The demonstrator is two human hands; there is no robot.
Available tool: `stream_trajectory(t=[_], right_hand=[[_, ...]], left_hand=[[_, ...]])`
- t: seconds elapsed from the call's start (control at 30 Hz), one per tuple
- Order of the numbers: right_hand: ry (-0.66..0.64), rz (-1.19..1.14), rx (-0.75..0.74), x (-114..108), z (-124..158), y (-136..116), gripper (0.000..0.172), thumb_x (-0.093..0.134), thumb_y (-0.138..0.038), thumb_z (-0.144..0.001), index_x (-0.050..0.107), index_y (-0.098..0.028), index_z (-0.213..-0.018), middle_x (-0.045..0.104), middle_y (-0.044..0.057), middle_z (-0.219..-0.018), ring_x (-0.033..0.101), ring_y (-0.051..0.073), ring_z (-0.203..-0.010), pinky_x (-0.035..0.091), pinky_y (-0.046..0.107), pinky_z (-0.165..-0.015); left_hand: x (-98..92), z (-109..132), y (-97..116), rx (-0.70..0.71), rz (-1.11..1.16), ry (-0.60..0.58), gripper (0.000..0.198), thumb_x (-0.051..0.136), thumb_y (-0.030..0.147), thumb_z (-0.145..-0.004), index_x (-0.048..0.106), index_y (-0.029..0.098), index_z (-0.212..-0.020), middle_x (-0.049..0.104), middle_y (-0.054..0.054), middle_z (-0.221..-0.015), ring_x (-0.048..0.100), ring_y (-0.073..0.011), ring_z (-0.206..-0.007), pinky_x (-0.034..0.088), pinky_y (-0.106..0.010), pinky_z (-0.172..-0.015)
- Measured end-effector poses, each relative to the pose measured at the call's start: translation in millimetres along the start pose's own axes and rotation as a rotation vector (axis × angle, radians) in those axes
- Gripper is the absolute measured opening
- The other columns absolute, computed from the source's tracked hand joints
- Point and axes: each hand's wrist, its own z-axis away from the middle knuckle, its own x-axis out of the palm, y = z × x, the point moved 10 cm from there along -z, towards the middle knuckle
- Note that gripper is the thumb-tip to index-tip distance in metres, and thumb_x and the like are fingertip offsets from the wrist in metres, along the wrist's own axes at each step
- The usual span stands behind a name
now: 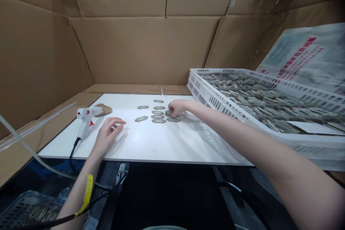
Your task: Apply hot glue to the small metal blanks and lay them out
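My right hand (176,107) reaches across the white board, its fingers pinched down on a flat oblong grey-beige piece (173,119). Another such piece (167,113) lies just beside those fingertips, partly hidden by them. To the left, several like pieces form a loose column, among them a front one (158,120). Farther left lie two more, an upper one (142,107) and a lower one (141,118). My left hand (109,133) hovers over or rests on the board's left part, fingers stretched out and holding nothing. Partly behind my right wrist sits a small white dish (192,115).
A white glue gun (85,122) stands at the left, its nozzle over a brown scrap (104,109). On the right, a white perforated crate (212,102) holds many similar pieces. Cardboard walls (142,50) enclose the white board (151,147). A cable with a yellow tag (87,192) crosses my left forearm.
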Motion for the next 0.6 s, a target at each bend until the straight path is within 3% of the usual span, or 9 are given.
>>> stream_trajectory(t=[0.33, 0.6], right_hand=[[-0.025, 0.0, 0.005, -5, 7, -1, 0.019, 0.063, -0.029, -0.073, 0.064, -0.017, -0.088, 0.066, 0.006, -0.093, 0.057, 0.018, -0.074, 0.033, 0.028, -0.056], [-0.069, 0.04, -0.027, -2, 21, -12, 0.025, 0.064, -0.032, -0.073, 0.063, -0.016, -0.092, 0.063, 0.007, -0.096, 0.056, 0.019, -0.075, 0.035, 0.029, -0.057]], left_hand=[[0.9, 1, 6, 0.001, 0.005, -0.01, 0.026, 0.055, 0.043, -0.086, 0.069, 0.021, -0.09, 0.062, -0.006, -0.111, 0.057, -0.0215, -0.102, 0.045, -0.028, -0.078], [1.6, 1, 3, -0.002, 0.021, -0.018, 0.027, 0.054, 0.043, -0.086, 0.068, 0.021, -0.093, 0.061, -0.006, -0.11, 0.056, -0.0211, -0.099, 0.044, -0.029, -0.077]])
